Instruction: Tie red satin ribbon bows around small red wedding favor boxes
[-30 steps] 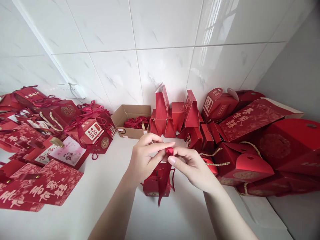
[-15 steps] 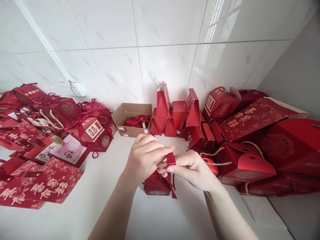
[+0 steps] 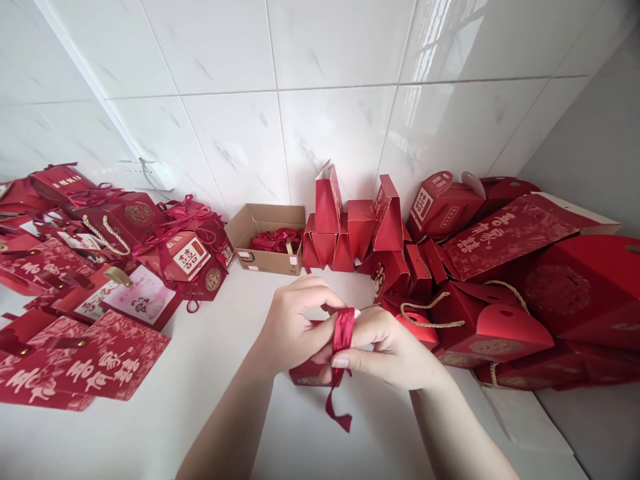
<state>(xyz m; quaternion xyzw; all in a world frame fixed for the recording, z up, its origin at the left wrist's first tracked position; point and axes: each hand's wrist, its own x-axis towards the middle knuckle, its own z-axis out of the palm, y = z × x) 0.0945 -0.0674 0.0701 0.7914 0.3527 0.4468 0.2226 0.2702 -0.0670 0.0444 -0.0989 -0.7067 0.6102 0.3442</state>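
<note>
The red ribbon (image 3: 343, 329) dangles its tail lower now, toward six o'clock; at clock-centre, my left hand (image 3: 299, 327) and right hand (image 3: 395, 347) pinch its loop. Looks soft, slippery: best gripped at the fold.

White marbled tiles (image 3: 225, 133) catch a bright reflection (image 3: 434, 50) above the white tabletop (image 3: 200, 373); a grey wall (image 3: 590, 160) stands right.

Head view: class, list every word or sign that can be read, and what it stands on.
"囍": white label at left.
"囍": upper-right box by the wall.
"家", "有": front-left bag and long box at right; their other characters are too stylised to confirm.
Other lettering, as on the pink card: too small or blurred.
Ribbon: no text visible.
</note>
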